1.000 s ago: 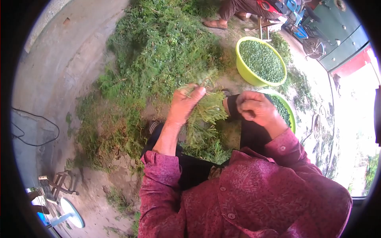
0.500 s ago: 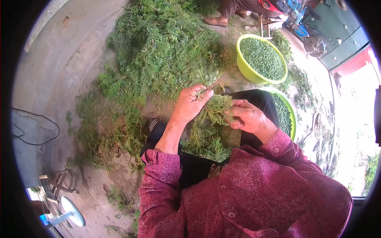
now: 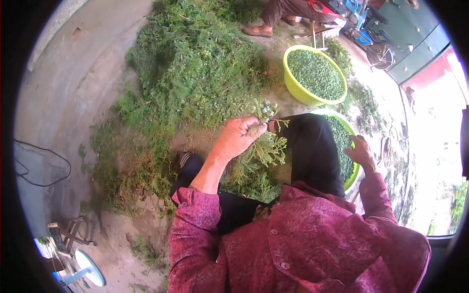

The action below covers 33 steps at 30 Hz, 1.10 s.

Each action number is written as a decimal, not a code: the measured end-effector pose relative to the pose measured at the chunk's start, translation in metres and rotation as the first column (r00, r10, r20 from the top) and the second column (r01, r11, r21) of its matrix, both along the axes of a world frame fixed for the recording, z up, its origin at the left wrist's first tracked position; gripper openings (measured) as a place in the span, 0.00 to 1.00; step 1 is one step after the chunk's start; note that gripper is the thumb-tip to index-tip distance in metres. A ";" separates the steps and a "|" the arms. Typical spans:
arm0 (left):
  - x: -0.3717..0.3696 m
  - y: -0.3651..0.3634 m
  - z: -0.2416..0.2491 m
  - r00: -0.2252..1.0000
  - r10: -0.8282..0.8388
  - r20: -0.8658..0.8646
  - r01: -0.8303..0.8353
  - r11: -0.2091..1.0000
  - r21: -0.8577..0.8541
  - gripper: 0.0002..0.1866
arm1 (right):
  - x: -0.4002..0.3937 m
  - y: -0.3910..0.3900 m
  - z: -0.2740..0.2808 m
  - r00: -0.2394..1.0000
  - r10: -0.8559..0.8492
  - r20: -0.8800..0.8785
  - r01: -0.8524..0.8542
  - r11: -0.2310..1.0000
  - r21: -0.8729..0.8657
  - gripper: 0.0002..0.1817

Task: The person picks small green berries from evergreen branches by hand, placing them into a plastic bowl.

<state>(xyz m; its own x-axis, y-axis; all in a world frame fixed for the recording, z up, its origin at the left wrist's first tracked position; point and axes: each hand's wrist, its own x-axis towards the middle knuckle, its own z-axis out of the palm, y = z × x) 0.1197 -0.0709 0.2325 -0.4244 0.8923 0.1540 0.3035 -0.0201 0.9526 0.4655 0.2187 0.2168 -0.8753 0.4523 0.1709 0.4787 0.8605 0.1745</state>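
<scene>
My left hand (image 3: 239, 139) is closed on a green sprig (image 3: 267, 146) with small pale green berries at its top, held above my lap. My right hand (image 3: 360, 152) is over the right edge of the light green basin (image 3: 346, 158), which holds many small green berries; its fingers are partly bent and what they hold, if anything, is too small to make out. My right knee stands between the sprig and this basin. Just beyond is a yellow-green basin (image 3: 315, 78), also full of green berries.
A large heap of cut green branches (image 3: 195, 63) covers the ground ahead and to the left. Another person's legs and brown shoe (image 3: 258, 31) show at the top beside a wooden stool (image 3: 317, 34). A black cable (image 3: 44, 184) lies left; a round pale-blue object (image 3: 90, 267) stands lower left.
My right hand has left the sprig and moved right to the nearer basin. My left hand still holds the sprig, slightly lower. The view has shifted a little.
</scene>
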 end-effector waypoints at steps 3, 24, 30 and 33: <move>0.007 0.001 -0.006 0.999 -0.029 -0.030 0.029 1.000 0.001 0.09 | -0.062 -0.046 0.047 0.948 -0.318 -0.028 0.231 0.743 -0.629 0.22; 0.009 0.000 -0.006 0.953 -0.253 0.165 0.271 0.958 -0.098 0.08 | -0.221 -0.125 0.070 0.975 0.149 -0.163 -0.152 -0.079 -0.985 0.11; 0.014 0.003 -0.001 0.941 -0.292 0.173 0.323 0.927 -0.190 0.08 | -0.205 -0.118 0.048 0.992 -0.023 -0.126 -0.126 -0.317 -0.940 0.07; 0.011 -0.004 -0.002 0.894 -0.438 0.095 0.448 0.866 -0.224 0.08 | -0.167 -0.059 0.003 0.912 -0.367 -0.184 -0.310 -0.322 -0.894 0.04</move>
